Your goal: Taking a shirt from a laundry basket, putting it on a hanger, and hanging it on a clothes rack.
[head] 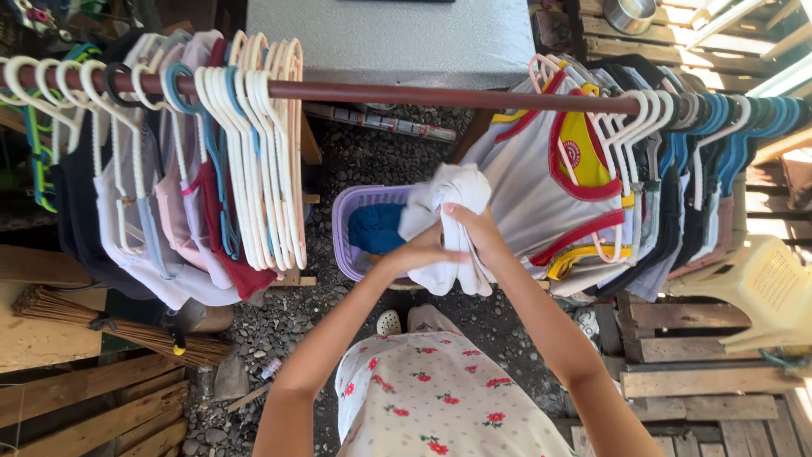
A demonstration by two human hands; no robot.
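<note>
Both forearms reaching out from floral-print lap; left hand (420, 251) and right hand (475, 230) with fingers closed on bunched white cotton garment (447, 227), above lilac plastic laundry basket (359, 228). Likely light, soft, floppy; best gripped at seams or shoulders.

Both hands grip a bunched white cloth (448, 222) just above a lilac basket (345, 222) holding something blue; the left hand (420, 251) clasps it from below, the right hand (476, 228) from the side. A brown rail (397, 93) crosses overhead; empty white hangers (258, 152) and hung clothes crowd its left end, a white shirt (558, 182) trimmed red and yellow hangs right; gravel (355, 161) lies beneath.
</note>
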